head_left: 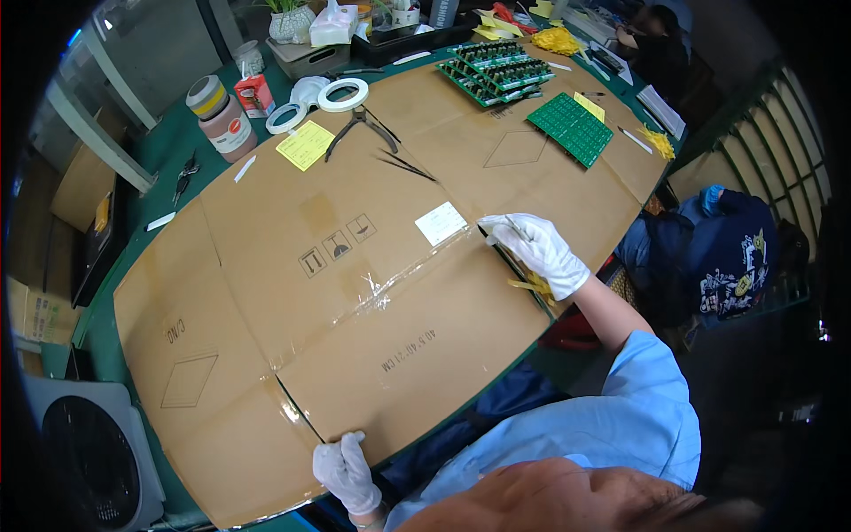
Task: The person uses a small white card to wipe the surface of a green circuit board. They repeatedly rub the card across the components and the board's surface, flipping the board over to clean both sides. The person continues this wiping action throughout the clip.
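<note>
My right hand (539, 254), in a white glove, hovers over or rests on a large flattened cardboard sheet (381, 346). Its fingers are pinched around a thin, stick-like thing (519, 229), too small to name. Just left of its fingertips lies a white label (441, 223), beside a taped seam. Yellow strips (532, 284) lie by a slit under that hand. At the sheet's near edge, next to another slit, rests my left hand (346, 470), also gloved. Its fingers are slightly apart, with nothing visible in them. Black tweezers (409, 166) and pliers (362, 133) lie farther off.
Green circuit boards (570, 130) lie at the far right, with a stack of populated boards (496, 73) behind. Tape rolls (342, 95), a yellow note (306, 145) and a capped jar (222, 120) line the far left. A grey-white appliance (93, 452) stands at left. Another person (654, 49) sits beyond.
</note>
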A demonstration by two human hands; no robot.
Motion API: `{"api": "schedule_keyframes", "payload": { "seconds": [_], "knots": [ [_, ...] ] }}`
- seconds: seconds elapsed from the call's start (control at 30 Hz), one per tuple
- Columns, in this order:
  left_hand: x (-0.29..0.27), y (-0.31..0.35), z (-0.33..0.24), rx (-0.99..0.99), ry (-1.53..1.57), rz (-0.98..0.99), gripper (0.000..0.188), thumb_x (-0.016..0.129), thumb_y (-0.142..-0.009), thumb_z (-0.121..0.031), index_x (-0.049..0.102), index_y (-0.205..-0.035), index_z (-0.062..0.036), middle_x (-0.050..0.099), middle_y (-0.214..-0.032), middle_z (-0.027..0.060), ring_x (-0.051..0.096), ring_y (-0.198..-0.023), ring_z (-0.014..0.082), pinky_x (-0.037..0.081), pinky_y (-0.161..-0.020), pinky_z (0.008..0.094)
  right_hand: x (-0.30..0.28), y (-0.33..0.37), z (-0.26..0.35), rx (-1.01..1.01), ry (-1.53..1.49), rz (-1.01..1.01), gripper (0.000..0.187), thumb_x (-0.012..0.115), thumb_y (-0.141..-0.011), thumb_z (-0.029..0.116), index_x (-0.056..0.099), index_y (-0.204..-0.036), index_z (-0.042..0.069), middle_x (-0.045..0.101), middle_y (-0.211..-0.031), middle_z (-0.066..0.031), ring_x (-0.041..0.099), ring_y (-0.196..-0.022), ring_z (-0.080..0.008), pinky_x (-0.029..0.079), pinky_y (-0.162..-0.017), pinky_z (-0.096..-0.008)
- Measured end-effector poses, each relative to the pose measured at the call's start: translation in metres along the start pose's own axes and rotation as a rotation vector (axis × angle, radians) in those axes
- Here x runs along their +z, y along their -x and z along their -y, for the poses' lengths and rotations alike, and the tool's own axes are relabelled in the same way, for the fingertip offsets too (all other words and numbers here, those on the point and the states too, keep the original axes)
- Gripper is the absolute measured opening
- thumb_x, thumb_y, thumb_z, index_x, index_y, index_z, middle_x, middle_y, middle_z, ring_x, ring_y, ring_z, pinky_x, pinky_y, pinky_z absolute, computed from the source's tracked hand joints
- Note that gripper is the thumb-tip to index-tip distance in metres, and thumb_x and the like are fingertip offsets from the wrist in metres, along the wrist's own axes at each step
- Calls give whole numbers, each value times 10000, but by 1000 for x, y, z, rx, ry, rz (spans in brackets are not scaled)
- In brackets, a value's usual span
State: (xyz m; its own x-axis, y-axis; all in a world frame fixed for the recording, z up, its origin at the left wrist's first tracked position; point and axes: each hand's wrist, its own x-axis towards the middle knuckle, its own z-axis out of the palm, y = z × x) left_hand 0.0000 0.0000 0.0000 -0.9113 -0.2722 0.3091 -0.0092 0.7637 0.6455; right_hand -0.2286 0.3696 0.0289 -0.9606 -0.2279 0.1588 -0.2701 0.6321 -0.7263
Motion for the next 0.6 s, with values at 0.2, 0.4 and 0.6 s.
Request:
{"api": "schedule_keyframes", "payload": {
  "seconds": [0.2, 0.4, 0.6],
  "knots": [
    [21, -15, 23, -75, -30, -11, 211, 597, -874, -70, 697, -689, -61, 608, -612, 99, 496, -529, 274, 407, -515, 389, -3, -39, -48, -17, 165, -114, 237, 590, -941, 191, 668, -1109, 43, 686, -913, -98, 650, -847, -191, 506, -801, -301],
    [9, 0, 24, -82, -333, 139, 309, 559, -934, -182, 681, -681, -51, 625, -621, 111, 542, -555, 254, 431, -535, 407, -10, -29, -66, 261, -397, 82, 256, 589, -956, 197, 655, -1117, 9, 660, -873, -43, 590, -854, -107, 475, -829, -270],
    [23, 6, 17, -354, -209, -5, 337, 565, -948, -235, 658, -714, -11, 647, -656, 141, 576, -575, 260, 457, -564, 404, -14, -27, -69, 220, -403, 133, 247, 614, -933, 192, 662, -1106, 22, 671, -887, -41, 612, -848, -109, 485, -813, -271]
  ]
}}
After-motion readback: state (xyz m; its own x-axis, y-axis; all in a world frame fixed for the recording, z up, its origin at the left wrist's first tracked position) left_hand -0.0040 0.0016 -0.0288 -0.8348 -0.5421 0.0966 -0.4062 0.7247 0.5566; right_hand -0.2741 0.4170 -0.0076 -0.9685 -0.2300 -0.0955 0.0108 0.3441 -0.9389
